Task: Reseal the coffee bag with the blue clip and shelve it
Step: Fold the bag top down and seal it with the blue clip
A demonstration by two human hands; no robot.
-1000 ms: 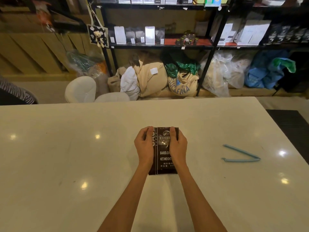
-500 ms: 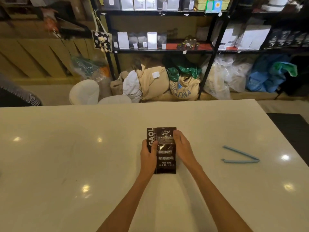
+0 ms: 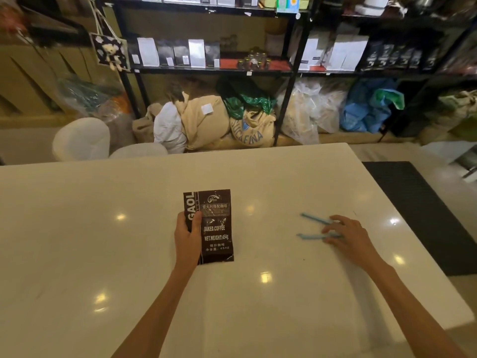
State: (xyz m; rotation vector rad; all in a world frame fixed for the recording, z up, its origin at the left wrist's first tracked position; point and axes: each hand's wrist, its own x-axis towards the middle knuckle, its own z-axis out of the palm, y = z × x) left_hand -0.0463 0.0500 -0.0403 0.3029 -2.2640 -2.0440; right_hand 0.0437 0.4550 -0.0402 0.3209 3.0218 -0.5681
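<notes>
A dark brown coffee bag [image 3: 216, 226] lies flat on the white table [image 3: 103, 228], its top end pointing away from me. My left hand [image 3: 187, 235] grips the bag's left edge, thumb on its front. To the right lies the blue clip [image 3: 313, 228], spread in a V with its two arms pointing left. My right hand [image 3: 348, 237] rests over the clip's hinged right end with fingers spread and touching both arms. I cannot tell if the fingers have closed on it.
Black metal shelves [image 3: 214, 69] with coffee bags, boxes and small jars stand beyond the table's far edge. Sacks [image 3: 206, 122] and plastic bags fill the floor level under them. White stools [image 3: 82, 139] stand at far left. A dark mat [image 3: 418, 215] lies right of the table.
My right hand left the bag and moved right onto the blue clip. My left hand slid down the bag's left edge and holds it alone.
</notes>
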